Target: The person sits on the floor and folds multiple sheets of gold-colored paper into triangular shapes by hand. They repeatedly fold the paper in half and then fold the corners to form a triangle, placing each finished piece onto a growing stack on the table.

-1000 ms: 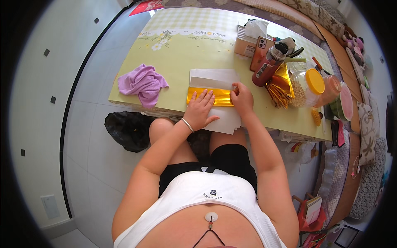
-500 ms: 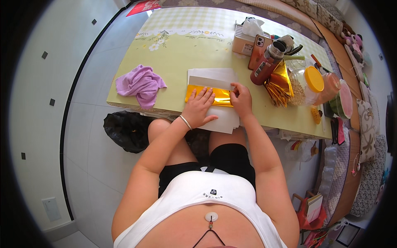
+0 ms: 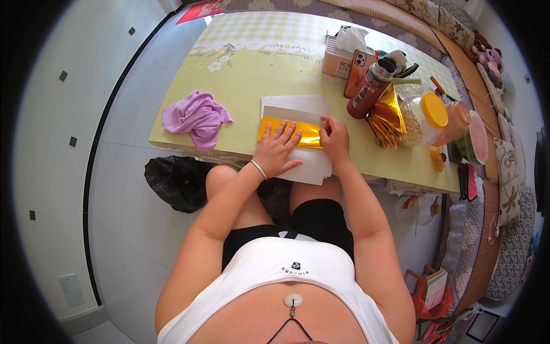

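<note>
- folding of the gold foil sheet judged partly done: already lying as a long narrow strip, upper and lower edges looking turned in, though fold lines too small to tell for sure.
- left to do, as a guess: creasing the right end and any further folds; no finished shape visible yet.
- left hand flat and spread wide, palm down, pressing the middle of the gold foil sheet; thin bracelet on the wrist.
- right hand narrowed to a pinch at the right end of the gold foil sheet, fingertips on its edge.
- gold foil sheet shiny, yellow-orange, smooth, mirror-like, lying on a stack of white paper at the near edge of the desk.
- left of the gold foil sheet, well apart: crumpled purple cloth.
- right of the gold foil sheet, near: bundle of more gold foil, brown bottle, jar with yellow lid.
- beyond the gold foil sheet: tissue box with a phone leaning beside it.
</note>
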`<move>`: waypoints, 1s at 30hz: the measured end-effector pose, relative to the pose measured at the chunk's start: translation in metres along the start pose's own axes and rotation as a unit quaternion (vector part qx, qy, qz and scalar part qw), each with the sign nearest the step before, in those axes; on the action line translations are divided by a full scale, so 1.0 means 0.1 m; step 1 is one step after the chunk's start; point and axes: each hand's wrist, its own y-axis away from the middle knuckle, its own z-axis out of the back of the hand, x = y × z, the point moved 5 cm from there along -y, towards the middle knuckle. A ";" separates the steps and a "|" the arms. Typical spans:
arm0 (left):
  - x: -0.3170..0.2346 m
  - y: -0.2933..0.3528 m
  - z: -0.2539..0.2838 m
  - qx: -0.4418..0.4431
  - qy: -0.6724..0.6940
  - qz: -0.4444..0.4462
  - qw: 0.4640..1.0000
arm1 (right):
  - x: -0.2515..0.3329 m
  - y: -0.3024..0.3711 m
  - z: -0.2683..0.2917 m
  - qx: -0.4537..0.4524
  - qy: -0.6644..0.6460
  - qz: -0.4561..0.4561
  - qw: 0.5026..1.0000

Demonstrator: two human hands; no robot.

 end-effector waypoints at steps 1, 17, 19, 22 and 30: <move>0.00 -0.01 0.00 0.002 0.001 -0.001 1.000 | -0.01 0.00 0.00 0.006 0.000 -0.009 1.000; 0.17 0.06 -0.04 0.105 0.028 -0.023 0.994 | 0.41 0.62 -0.07 0.261 0.237 0.123 0.928; 0.37 0.14 -0.02 0.127 0.004 0.007 0.992 | 0.35 0.60 0.05 0.262 0.254 0.136 0.921; 0.55 0.13 0.02 0.153 -0.006 0.009 0.988 | 0.35 0.56 0.11 0.242 0.255 0.178 0.919; 0.28 -0.13 0.36 0.007 -0.017 -0.025 1.000 | 0.60 0.38 -0.03 0.235 0.388 0.259 0.853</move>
